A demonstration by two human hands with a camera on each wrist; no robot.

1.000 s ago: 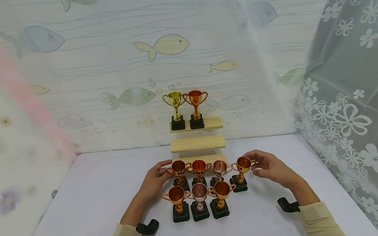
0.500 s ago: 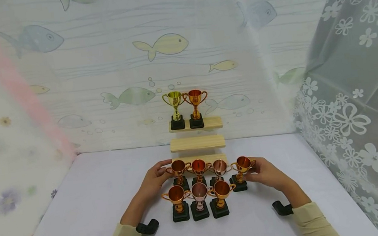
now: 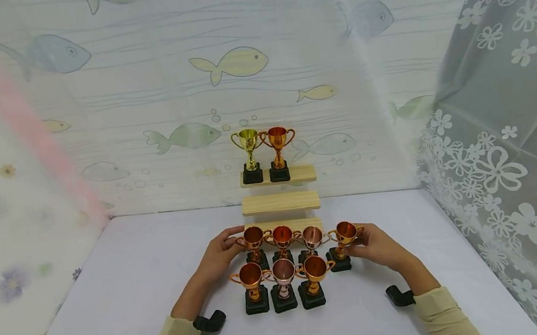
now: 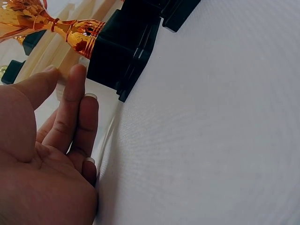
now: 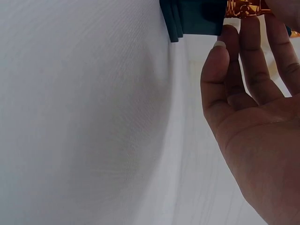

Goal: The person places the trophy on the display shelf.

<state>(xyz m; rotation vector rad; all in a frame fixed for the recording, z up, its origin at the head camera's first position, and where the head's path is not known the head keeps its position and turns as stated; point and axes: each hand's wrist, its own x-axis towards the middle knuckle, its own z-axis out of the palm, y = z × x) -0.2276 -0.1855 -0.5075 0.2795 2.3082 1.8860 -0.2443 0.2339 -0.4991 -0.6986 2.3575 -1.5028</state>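
My right hand pinches the stem of a bronze-coloured toy trophy at the right end of the back row; its dark base stands on the table. In the right wrist view that hand's fingers reach around the stem, just above the base. My left hand holds the left end of the lowest wooden step, thumb and fingertip at its edge in the left wrist view. Close beside it stands an orange-bronze trophy. Red and rose-coloured trophies stand between the hands.
In front stand two bronze trophies and a pinkish one. Behind, a stepped wooden shelf bears a gold trophy and an orange-bronze trophy on top. White cloth covers the table; a fish-patterned curtain hangs behind.
My right hand has moved left and slightly down from beside the rightmost trophy's handle and taken hold of its stem. My left hand and the trophies stay in place.
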